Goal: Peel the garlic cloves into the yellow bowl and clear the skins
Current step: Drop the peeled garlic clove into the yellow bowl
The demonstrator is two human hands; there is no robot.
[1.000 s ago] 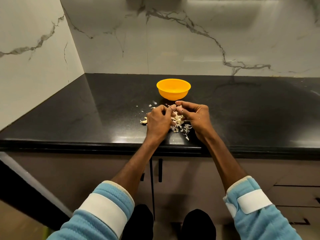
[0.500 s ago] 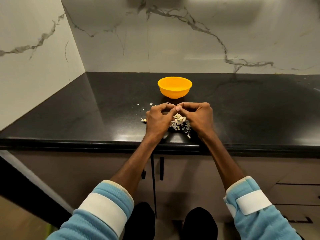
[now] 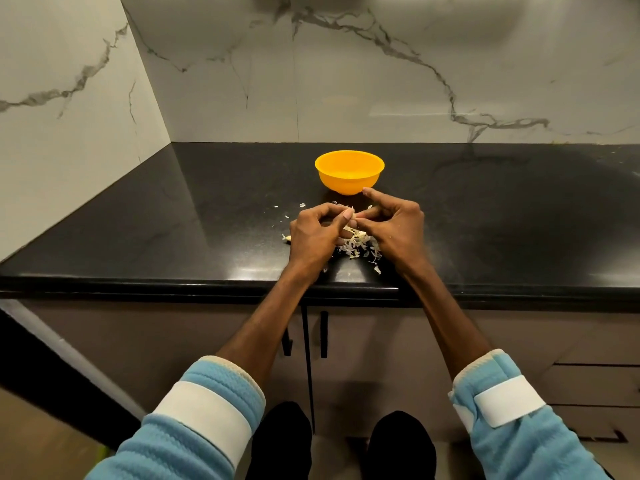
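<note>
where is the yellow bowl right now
In the head view, the yellow bowl stands mid-frame on the black countertop, just beyond the right hand and the pile of garlic skins.

Left hand (image 3: 313,233), right hand (image 3: 394,226) close together, fingers (image 3: 323,212) curled, tips touching; right index outstretched.

At the counter's (image 3: 207,220) near edge, the left hand (image 3: 313,233) and right hand (image 3: 394,226) pinch a clove (image 3: 349,215) between them over a pile of skins (image 3: 360,247). The bowl (image 3: 349,171) stands just beyond, on the far side.
</note>
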